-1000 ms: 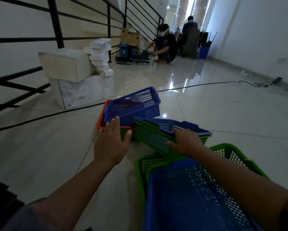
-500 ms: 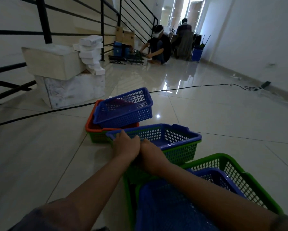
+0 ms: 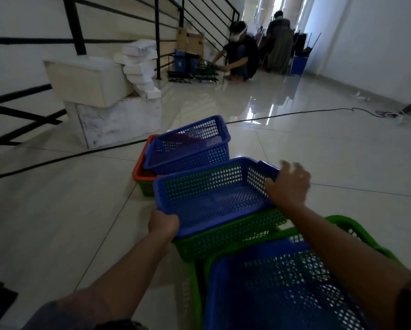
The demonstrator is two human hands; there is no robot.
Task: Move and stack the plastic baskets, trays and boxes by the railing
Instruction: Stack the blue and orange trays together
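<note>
Basket count: three blue, three green and one orange are visible on the tiled floor. Far stack: a tilted blue basket sits in an orange basket, which sits in a green basket. Middle stack: a blue basket is nested in a green basket. Near stack: a blue basket is nested in a green basket. The middle stack stands between the other two, its green basket touching the near stack.

Left hand: the arm reaches forward from the lower left; the fingers are curled around the near left corner of the middle blue basket's rim, gripping it.

Right hand: the arm extends from the lower right across the near stack; the fingers are spread and blurred at the far right corner of the same rim. Whether they hold the rim cannot be determined.

Behind the far stack, two large white boxes stand stacked at the black railing, with smaller white boxes piled on them. A black cable crosses the floor. Two persons are at the far end.
</note>
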